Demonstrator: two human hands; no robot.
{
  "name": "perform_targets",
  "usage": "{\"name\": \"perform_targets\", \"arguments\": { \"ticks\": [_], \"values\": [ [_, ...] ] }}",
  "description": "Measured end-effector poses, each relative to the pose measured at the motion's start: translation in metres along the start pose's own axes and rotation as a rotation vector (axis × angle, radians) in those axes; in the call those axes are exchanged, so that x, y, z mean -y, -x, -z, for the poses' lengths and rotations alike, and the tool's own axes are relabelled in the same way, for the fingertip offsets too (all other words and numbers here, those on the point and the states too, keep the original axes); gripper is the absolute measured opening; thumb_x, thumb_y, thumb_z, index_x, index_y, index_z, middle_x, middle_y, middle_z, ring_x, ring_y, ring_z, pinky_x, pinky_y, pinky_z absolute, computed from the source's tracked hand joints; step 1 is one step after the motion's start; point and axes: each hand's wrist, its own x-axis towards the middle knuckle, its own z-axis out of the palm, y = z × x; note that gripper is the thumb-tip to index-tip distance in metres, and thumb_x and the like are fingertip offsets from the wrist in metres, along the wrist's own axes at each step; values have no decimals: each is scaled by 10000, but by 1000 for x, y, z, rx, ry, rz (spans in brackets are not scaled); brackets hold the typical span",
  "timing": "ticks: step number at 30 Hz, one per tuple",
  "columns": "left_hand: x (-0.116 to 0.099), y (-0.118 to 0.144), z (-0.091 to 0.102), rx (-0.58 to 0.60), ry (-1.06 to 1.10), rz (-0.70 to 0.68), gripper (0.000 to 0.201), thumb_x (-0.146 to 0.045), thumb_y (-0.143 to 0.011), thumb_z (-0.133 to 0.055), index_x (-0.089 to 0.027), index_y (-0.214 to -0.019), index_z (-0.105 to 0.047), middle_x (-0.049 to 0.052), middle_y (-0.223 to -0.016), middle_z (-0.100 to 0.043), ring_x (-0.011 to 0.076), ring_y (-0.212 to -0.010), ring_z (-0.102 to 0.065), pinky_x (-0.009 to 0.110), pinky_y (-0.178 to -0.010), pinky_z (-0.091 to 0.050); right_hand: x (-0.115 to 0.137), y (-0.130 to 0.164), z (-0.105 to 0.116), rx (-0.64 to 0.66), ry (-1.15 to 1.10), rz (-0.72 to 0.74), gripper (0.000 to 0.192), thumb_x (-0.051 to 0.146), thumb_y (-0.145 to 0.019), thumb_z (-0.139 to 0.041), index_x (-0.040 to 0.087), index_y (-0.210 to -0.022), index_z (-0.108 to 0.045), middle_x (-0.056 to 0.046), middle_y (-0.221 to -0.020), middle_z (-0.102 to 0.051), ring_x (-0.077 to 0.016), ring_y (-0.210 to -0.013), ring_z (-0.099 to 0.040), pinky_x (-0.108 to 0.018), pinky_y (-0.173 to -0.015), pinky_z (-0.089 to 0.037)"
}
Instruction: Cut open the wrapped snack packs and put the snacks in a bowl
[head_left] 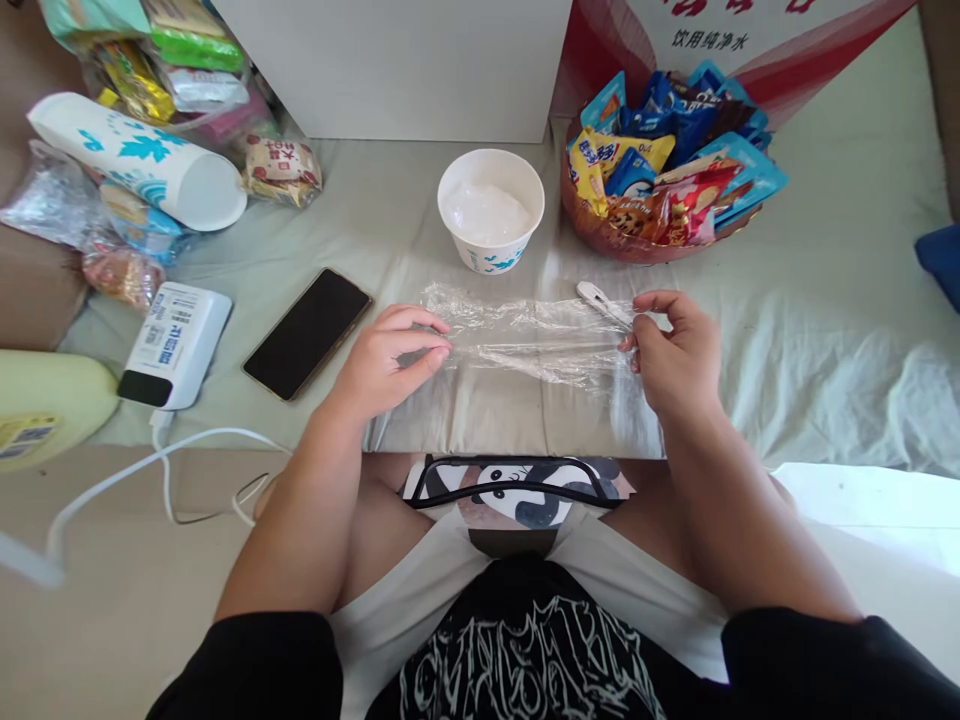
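Clear plastic bag (529, 338) flat on cloth-covered table (787, 330), stretched between both hands. Left hand (382, 362) pinches its left end, right hand (671, 350) its right end beside a white spoon (602, 302). Bowl (490, 209) just behind; phone (307, 332) left, snack basket (660, 160) right.

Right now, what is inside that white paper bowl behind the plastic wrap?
The white paper bowl holds something white and translucent, maybe crumpled clear plastic film; its surface alone shows, and whatever lies beneath is covered.
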Motion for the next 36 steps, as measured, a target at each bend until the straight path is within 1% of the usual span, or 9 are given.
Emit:
{"name": "perform_targets", "arguments": {
  "ticks": [5, 9, 12, 15, 18, 21, 27, 32, 36],
  "values": [
    [-3, 0, 3, -54, -4, 24, 264, -394, -955, -586, -244, -851, -776, 56, -1011, -766, 225, -952, -705, 421, -899, -589, -6, -3, 1, 5, -16, 22, 175, 147, -763, -603, 260, -887, -652, 51, -523, -580, -115, -366, -437, -243, -345, -327],
    [-19, 0, -13, -118, -179, -162, 214, -384, -839, -777, -271, -1021, -772, 65, -1116, -741, 278, -1071, -681, 488, -991, -553, -7, -3, 0, 2, 12, 6, 172, 153, -763, -611, 259, -889, -656, 49, -532, -582, -113, -357, -429, -251, -344, -324],
    [-35, 1, -34, -17, -304, -301, 160, -279, -885, -751, -295, -1044, -768, 60, -1165, -742, 287, -1147, -663, 487, -989, -529, -8, -2, -2, 27, -12, 62, 153, 167, -753, -630, 260, -870, -663, 55, -518, -585, -100, -343, -416, -235, -333, -312],
    [-44, 2, -53, 32, -352, -360, 139, -212, -908, -724, -293, -1005, -782, 66, -1213, -742, 290, -1189, -647, 489, -989, -523, -8, 0, -4, 44, -33, 86, 159, 173, -725, -623, 257, -853, -667, 57, -507, -588, -98, -340, -410, -232, -337, -318],
    [-44, 0, -63, 8, -396, -362, 93, -203, -926, -704, -256, -905, -778, 81, -1223, -746, 294, -1188, -652, 491, -977, -527, -4, 2, -5, 50, -10, 27, 198, 164, -707, -594, 250, -868, -671, 48, -517, -598, -117, -358, -439, -243, -355, -342],
    [-42, -1, -65, -45, -399, -352, 178, -145, -942, -656, -234, -832, -764, 81, -1160, -762, 274, -1131, -677, 466, -939, -535, 0, 4, -5, 46, 29, -26, 231, 143, -703, -574, 240, -887, -674, 36, -524, -603, -138, -383, -480, -254, -370, -365],
    [-40, -1, -66, 5, -361, -278, 136, -207, -906, -723, -264, -1010, -789, 116, -1264, -718, 333, -1207, -640, 524, -979, -510, -4, 3, -4, 73, -1, 40, 212, 148, -717, -591, 241, -889, -673, 46, -525, -605, -118, -363, -456, -240, -355, -348],
    [-34, -4, -72, -109, -365, -223, 201, -136, -926, -651, -284, -944, -785, 83, -1248, -726, 307, -1197, -646, 503, -980, -495, -8, 2, -6, 102, -14, 51, 199, 139, -745, -591, 244, -889, -679, 60, -493, -587, -110, -326, -438, -238, -337, -350],
    [-32, -6, -74, -151, -392, -259, 216, -124, -928, -611, -261, -840, -752, 63, -1172, -745, 273, -1128, -670, 470, -942, -506, -4, 3, -7, 76, -14, -10, 229, 120, -717, -564, 237, -878, -677, 55, -489, -589, -117, -327, -441, -240, -336, -354]
  ]
}}
